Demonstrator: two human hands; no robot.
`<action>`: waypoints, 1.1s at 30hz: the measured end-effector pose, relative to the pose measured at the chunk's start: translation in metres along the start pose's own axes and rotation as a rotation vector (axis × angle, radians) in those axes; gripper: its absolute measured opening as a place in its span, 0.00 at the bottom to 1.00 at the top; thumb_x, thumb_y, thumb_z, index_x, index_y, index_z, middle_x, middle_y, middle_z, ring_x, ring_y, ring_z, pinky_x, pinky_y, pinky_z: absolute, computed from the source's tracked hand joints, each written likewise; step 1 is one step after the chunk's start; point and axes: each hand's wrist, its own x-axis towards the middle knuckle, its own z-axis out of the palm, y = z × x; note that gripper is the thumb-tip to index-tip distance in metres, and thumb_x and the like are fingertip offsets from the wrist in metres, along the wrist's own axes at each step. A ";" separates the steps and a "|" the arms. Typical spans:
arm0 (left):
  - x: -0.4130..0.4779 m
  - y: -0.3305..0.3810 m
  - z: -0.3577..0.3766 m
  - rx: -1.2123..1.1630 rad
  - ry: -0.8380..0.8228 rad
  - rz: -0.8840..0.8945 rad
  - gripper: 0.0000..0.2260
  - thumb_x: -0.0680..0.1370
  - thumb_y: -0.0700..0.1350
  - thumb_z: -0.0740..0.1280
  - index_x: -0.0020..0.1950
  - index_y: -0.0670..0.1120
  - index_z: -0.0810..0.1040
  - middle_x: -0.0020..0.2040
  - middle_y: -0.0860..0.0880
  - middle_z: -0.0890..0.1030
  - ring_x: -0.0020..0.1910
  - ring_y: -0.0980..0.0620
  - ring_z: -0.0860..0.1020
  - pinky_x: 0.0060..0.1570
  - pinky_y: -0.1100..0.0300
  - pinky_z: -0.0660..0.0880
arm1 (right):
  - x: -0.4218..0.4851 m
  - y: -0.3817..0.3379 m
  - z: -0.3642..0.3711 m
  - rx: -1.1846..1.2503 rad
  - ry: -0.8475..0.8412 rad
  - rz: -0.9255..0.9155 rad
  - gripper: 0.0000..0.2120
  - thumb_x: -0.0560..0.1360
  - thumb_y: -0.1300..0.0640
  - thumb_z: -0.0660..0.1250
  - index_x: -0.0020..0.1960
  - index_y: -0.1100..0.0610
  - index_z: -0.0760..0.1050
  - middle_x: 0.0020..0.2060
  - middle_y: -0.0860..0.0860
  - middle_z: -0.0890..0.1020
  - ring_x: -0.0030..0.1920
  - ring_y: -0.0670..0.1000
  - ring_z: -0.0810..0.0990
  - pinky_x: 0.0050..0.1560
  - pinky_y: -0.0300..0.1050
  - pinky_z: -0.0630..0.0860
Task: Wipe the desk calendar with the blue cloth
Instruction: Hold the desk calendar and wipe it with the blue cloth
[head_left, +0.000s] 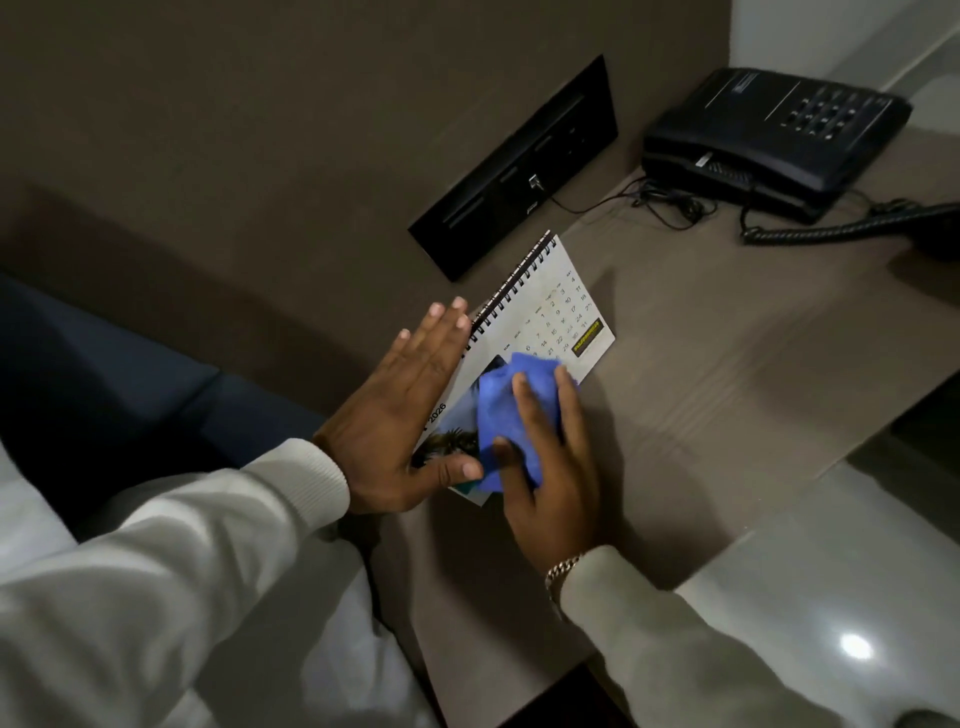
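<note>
A white spiral-bound desk calendar (550, 312) stands tilted on the brown desk (701, 374), its date grid and a palm-tree photo facing me. My left hand (405, 410) lies flat against the calendar's back and left edge, fingers spread, thumb on the lower front corner. My right hand (550, 467) presses a crumpled blue cloth (498, 415) onto the lower part of the calendar's face, covering part of the photo. Both arms wear pale sleeves, and a chain bracelet shows at the right wrist.
A black desk telephone (779, 135) sits at the back right, its coiled cord (831, 231) trailing right. A black socket panel (519, 171) is set in the brown wall, with a thin cable running to the phone. A dark blue seat (130, 374) lies left; glossy pale floor (831, 571) lies right.
</note>
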 end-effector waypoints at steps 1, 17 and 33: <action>0.000 0.000 0.000 0.018 0.000 0.000 0.49 0.72 0.73 0.52 0.79 0.40 0.41 0.82 0.43 0.41 0.81 0.46 0.39 0.78 0.42 0.47 | 0.010 -0.002 -0.001 0.030 0.021 -0.014 0.26 0.79 0.48 0.60 0.73 0.39 0.55 0.79 0.50 0.51 0.75 0.45 0.54 0.66 0.34 0.64; 0.001 -0.001 0.001 0.085 0.019 0.006 0.48 0.73 0.70 0.56 0.80 0.39 0.44 0.82 0.42 0.44 0.81 0.45 0.42 0.78 0.42 0.49 | 0.058 -0.019 -0.011 0.197 0.141 0.077 0.24 0.79 0.52 0.61 0.73 0.42 0.61 0.78 0.51 0.53 0.75 0.44 0.56 0.65 0.22 0.59; 0.001 0.000 0.001 0.117 0.024 -0.025 0.46 0.73 0.59 0.66 0.80 0.40 0.45 0.82 0.43 0.46 0.81 0.47 0.43 0.79 0.46 0.47 | 0.083 -0.013 -0.023 0.158 0.155 0.158 0.23 0.79 0.50 0.60 0.74 0.43 0.60 0.78 0.51 0.54 0.72 0.43 0.59 0.57 0.20 0.61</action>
